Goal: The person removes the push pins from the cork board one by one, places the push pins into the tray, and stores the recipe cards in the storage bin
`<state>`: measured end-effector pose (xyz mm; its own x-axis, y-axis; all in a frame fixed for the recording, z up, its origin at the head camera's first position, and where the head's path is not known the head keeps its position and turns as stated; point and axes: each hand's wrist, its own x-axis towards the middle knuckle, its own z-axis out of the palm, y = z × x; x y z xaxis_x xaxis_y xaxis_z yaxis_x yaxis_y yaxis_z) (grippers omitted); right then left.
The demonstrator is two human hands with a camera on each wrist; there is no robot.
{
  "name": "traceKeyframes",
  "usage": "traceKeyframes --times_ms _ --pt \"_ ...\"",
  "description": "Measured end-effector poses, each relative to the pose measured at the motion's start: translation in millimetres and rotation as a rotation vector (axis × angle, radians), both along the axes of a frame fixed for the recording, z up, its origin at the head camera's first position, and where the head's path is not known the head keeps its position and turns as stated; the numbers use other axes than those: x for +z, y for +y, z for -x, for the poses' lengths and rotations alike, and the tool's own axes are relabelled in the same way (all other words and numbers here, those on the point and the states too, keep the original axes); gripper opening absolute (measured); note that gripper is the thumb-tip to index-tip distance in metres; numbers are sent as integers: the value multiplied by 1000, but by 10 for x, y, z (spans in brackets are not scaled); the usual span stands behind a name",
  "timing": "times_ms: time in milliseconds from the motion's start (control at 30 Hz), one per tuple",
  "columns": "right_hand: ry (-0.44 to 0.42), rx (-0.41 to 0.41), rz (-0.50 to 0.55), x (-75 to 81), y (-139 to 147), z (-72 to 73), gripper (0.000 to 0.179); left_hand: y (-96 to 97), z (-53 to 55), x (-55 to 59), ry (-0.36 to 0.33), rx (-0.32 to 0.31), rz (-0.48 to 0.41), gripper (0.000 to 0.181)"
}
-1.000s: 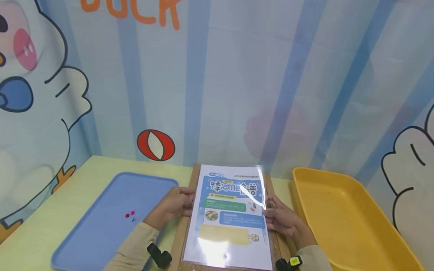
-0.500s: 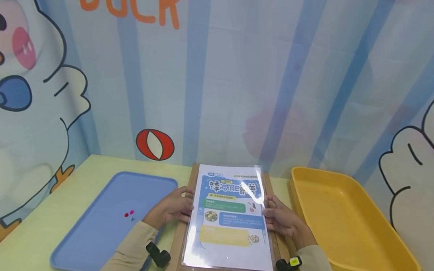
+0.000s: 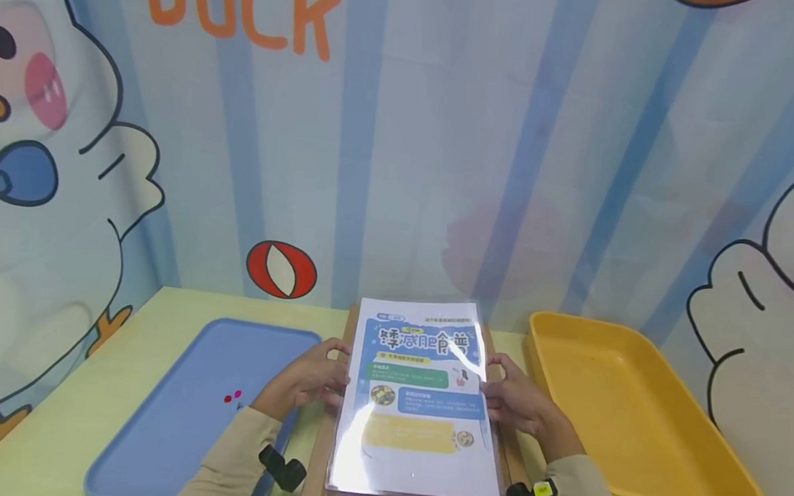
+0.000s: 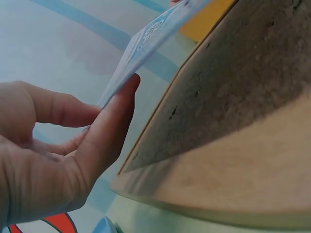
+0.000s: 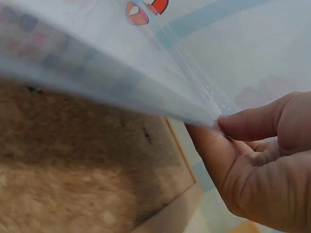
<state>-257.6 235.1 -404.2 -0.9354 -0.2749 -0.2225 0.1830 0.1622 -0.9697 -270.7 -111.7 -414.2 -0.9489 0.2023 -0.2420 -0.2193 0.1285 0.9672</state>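
Note:
Both hands hold a laminated sheet (image 3: 418,395) by its two long sides. It is printed in blue, green and yellow, with large Chinese characters near the top and bright glare down its right side. My left hand (image 3: 312,376) pinches the left edge between thumb and fingers, as the left wrist view also shows. My right hand (image 3: 519,400) pinches the right edge in the same way. Under the sheet lies a wood-framed cork board (image 5: 87,189), mostly hidden in the head view. Both wrist views show a gap between sheet and cork, with the sheet's shadow falling on the board.
A blue tray (image 3: 174,415) with small red and pink marks lies left of the board on the pale yellow table (image 3: 56,411). To the right stands a deep yellow tray (image 3: 621,409). Behind the table hangs a striped blue backdrop (image 3: 414,146) with duck drawings.
The sheet has shifted slightly left and toward me, covering more of the board's lower cork strip, and its glare has moved. Both hands keep their pinch. The head view has shifted a little.

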Motion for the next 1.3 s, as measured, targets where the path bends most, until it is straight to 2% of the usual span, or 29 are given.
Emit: traceKeyframes --times_ms 233,400,700,1067,1300 --pt "18 -15 -93 184 70 -37 45 92 -71 106 28 -28 -58 49" --pt "28 -54 -188 281 168 -74 46 215 -81 153 27 -37 -53 48" --pt "55 -42 -321 457 414 -76 50 428 -88 182 87 -78 -107 49" --pt "55 -85 -503 572 750 -24 52 747 -30 191 126 -123 -160 52" --pt "34 -114 -543 598 1019 47 55 1065 -1 214 112 -91 -163 53"
